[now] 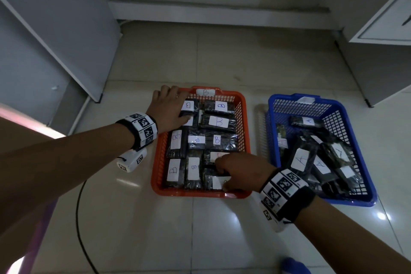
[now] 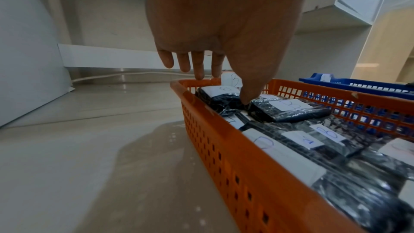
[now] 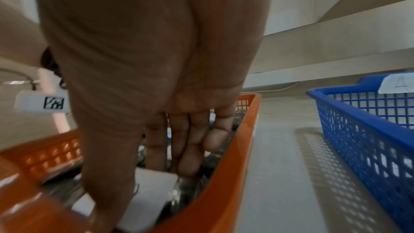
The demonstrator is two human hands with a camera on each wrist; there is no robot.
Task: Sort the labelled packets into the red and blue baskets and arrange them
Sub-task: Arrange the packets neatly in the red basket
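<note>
Packets in dark crinkly wrap with white hand-lettered B labels (image 1: 219, 121) fill the red-orange plastic mesh basket (image 1: 243, 118) on the tiled floor; A-labelled ones lie jumbled in the blue mesh basket (image 1: 347, 122) beside it. I judge sorting done and arranging under way. My left hand (image 1: 170, 108) rests at the far-left corner, fingers (image 2: 199, 70) straight on the rim, thumb pressing a B packet (image 2: 218, 96). My right hand (image 1: 241, 172) presses the near-right packet (image 3: 152, 199), fingers (image 3: 190, 157) extended. Next, I'd square these rows, then tidy the blue basket's heap.
</note>
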